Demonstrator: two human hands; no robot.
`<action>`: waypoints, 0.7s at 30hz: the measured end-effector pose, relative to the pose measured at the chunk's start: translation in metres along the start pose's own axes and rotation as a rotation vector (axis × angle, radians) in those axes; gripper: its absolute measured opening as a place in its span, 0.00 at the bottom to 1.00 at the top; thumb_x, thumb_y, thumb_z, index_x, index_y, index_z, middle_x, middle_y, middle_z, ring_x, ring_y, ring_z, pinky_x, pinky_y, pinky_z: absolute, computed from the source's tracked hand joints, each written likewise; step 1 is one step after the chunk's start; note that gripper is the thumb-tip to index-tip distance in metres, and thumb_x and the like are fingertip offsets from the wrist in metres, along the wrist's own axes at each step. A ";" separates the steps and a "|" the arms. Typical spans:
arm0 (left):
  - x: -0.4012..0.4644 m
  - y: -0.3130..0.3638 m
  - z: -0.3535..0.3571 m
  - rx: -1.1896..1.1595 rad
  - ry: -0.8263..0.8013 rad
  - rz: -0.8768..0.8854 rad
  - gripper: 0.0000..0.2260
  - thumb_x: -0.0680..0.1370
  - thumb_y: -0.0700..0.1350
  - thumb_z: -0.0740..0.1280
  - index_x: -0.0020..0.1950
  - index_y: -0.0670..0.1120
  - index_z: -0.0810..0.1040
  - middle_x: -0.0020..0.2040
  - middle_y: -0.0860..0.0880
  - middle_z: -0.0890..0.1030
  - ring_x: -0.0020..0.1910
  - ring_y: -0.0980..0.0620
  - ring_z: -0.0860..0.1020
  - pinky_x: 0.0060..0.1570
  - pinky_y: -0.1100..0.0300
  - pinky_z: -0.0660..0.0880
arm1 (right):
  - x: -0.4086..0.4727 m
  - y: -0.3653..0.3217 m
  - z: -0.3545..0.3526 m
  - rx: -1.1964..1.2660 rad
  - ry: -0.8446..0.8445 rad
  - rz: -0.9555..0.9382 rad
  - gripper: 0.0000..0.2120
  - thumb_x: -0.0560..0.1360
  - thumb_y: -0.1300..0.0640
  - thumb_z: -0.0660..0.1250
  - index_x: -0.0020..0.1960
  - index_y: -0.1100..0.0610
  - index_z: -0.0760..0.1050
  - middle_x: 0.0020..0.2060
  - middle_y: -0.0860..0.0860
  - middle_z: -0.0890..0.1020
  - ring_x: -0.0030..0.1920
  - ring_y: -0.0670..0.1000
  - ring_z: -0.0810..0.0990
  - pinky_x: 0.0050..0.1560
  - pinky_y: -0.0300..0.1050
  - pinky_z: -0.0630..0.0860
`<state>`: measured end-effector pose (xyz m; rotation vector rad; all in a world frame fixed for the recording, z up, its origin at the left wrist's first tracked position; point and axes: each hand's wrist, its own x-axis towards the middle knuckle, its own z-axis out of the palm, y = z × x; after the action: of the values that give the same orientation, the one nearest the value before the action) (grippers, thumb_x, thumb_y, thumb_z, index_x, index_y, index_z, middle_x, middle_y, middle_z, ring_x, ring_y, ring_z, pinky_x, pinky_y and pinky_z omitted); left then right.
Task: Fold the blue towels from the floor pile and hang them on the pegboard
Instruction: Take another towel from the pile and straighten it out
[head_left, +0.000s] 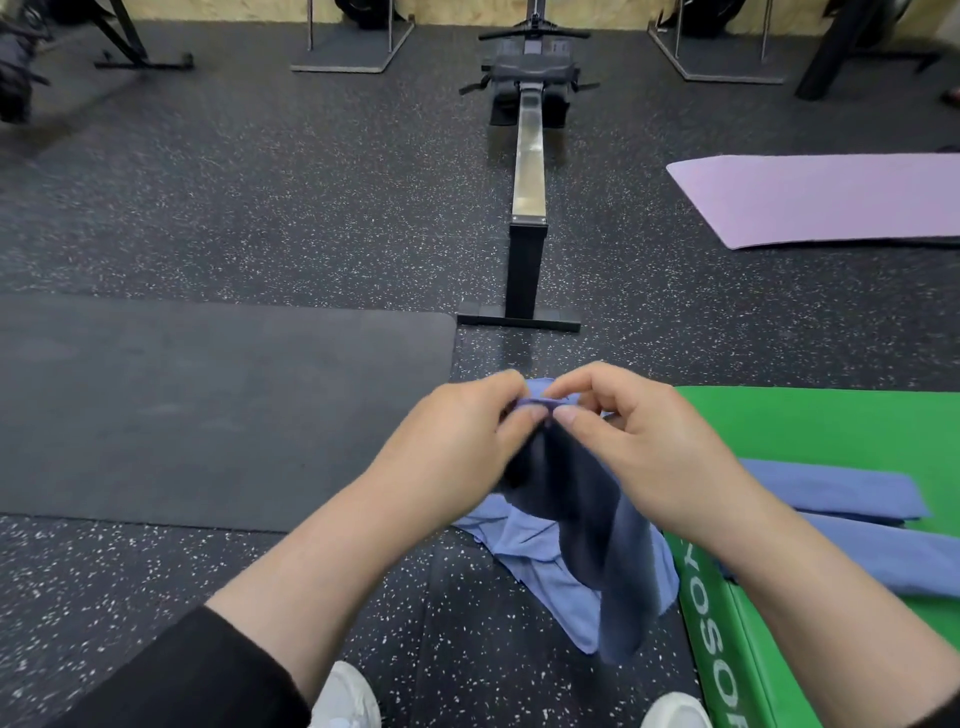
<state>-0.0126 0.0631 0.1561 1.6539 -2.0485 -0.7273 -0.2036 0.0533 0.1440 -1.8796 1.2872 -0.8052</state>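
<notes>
My left hand (457, 447) and my right hand (639, 447) are close together and both pinch the top edge of a blue towel (587, 519). It hangs down from my fingers in loose folds. Below it another blue towel (524, 540) lies crumpled on the speckled floor. Two folded blue towels (831, 488) lie as long strips on the green block (810, 421) at the right. The pegboard is not in view.
A rowing machine (527, 171) runs away from me straight ahead. A black mat (208, 405) lies to the left and a purple mat (821, 197) at the far right. Rack bases stand along the back wall. My white shoes (348, 696) show at the bottom edge.
</notes>
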 end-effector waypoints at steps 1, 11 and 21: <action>0.003 -0.003 0.000 0.033 0.068 -0.028 0.11 0.82 0.54 0.62 0.46 0.49 0.74 0.39 0.50 0.81 0.44 0.45 0.79 0.46 0.50 0.76 | 0.000 0.004 -0.002 -0.015 0.003 0.020 0.04 0.78 0.53 0.70 0.50 0.44 0.79 0.36 0.43 0.81 0.33 0.42 0.74 0.39 0.45 0.71; 0.000 -0.006 -0.008 0.029 0.015 0.020 0.21 0.77 0.59 0.69 0.69 0.65 0.73 0.27 0.56 0.72 0.32 0.62 0.72 0.35 0.67 0.67 | -0.001 0.008 -0.003 -0.131 -0.038 0.036 0.03 0.78 0.49 0.68 0.46 0.43 0.80 0.37 0.42 0.83 0.38 0.42 0.78 0.46 0.47 0.76; 0.008 -0.018 -0.015 0.149 0.194 -0.142 0.05 0.80 0.54 0.66 0.49 0.55 0.77 0.42 0.55 0.81 0.50 0.47 0.80 0.47 0.54 0.74 | -0.002 0.014 -0.015 -0.249 -0.013 0.103 0.16 0.76 0.47 0.71 0.40 0.60 0.76 0.33 0.56 0.77 0.32 0.46 0.67 0.36 0.52 0.69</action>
<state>0.0091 0.0503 0.1566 1.8887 -1.9039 -0.4467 -0.2227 0.0484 0.1405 -1.9865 1.5201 -0.6005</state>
